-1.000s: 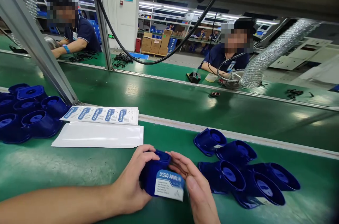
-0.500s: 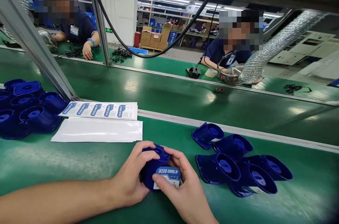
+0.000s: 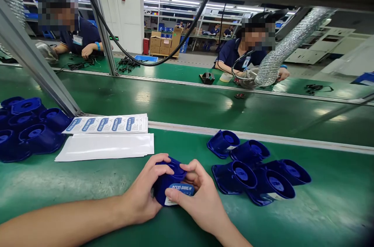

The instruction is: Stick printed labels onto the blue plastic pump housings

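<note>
A dark blue plastic housing (image 3: 164, 184) sits tilted between my two hands over the green bench. My left hand (image 3: 143, 190) is closed around its left side, fingertips over the top rim. A white-and-blue label printed "DC52Q-5000L/H" (image 3: 182, 189) lies against the side facing me, its right end reaching toward my right palm. My right hand (image 3: 201, 196) pinches this label, thumb across its front and fingers curled behind; the index fingertip touches the housing's rim. How much of the label is stuck down is hidden by the thumb.
Several blue housings (image 3: 244, 175) lie at the right, some with labels on them. More housings (image 3: 35, 134) are grouped at the left. Beside them are a label sheet (image 3: 108, 124) and white backing strips (image 3: 108, 146). A metal post (image 3: 43, 52) slants up; two co-workers sit across.
The whole view has shifted slightly. My right thumb has slid across the label and covers more of its lower part, while my left hand keeps its hold on the housing.
</note>
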Demonstrator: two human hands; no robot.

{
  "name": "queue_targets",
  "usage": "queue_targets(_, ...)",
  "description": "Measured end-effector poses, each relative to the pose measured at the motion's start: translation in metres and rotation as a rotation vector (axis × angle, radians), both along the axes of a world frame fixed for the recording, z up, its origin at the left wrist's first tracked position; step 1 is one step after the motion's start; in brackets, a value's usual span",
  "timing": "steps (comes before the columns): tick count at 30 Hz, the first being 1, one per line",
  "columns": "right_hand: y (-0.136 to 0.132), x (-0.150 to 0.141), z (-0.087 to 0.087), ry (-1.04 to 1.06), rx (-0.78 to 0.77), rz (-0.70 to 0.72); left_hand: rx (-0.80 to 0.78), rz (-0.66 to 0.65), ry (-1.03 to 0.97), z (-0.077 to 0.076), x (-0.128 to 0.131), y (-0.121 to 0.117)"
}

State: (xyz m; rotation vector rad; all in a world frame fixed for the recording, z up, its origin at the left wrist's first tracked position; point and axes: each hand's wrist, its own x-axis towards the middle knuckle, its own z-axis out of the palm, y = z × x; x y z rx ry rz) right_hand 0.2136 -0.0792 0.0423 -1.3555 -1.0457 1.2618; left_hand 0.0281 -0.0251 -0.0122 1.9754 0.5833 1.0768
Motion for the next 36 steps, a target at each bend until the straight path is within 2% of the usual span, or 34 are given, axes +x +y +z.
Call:
queue_targets(8, 0.007, 0.010, -0.009, 0.105, 0.032, 0.028, 0.010, -0.024, -0.007, 0.003, 0.001, 0.000)
queue_targets(12, 0.011, 0.009, -0.020, 0.242, -0.002, 0.090, -0.206, 0.119, -0.071, 0.000, 0.002, 0.000)
queue_targets(15, 0.009, -0.001, -0.028, 0.278, -0.003, 0.077, -0.353, 0.215, -0.105, -0.005, 0.003, 0.002)
queue_targets(17, 0.006, -0.007, -0.032, 0.210, -0.024, 0.043, -0.363, 0.194, -0.079, -0.007, 0.004, 0.002)
queue_targets(19, 0.006, -0.006, -0.033, 0.080, -0.040, 0.020, -0.345, 0.120, -0.052, -0.005, 0.003, 0.000)
queue_targets(23, 0.013, 0.017, -0.028, -0.133, 0.038, 0.073, -0.403, -0.061, -0.071, 0.006, -0.003, 0.006)
queue_targets(25, 0.016, 0.032, -0.026, -0.170, 0.081, 0.138, -0.371, -0.050, -0.024, 0.011, -0.007, 0.014)
queue_targets(28, 0.020, 0.043, -0.028, -0.206, 0.115, 0.232, -0.277, 0.045, 0.103, 0.015, -0.012, 0.026)
queue_targets(31, 0.021, 0.043, -0.033, -0.237, 0.155, 0.292, -0.301, 0.015, 0.236, 0.018, -0.016, 0.030)
queue_targets(36, 0.022, 0.038, -0.039, -0.421, 0.104, 0.217, -0.281, -0.007, 0.287, 0.023, -0.019, 0.031)
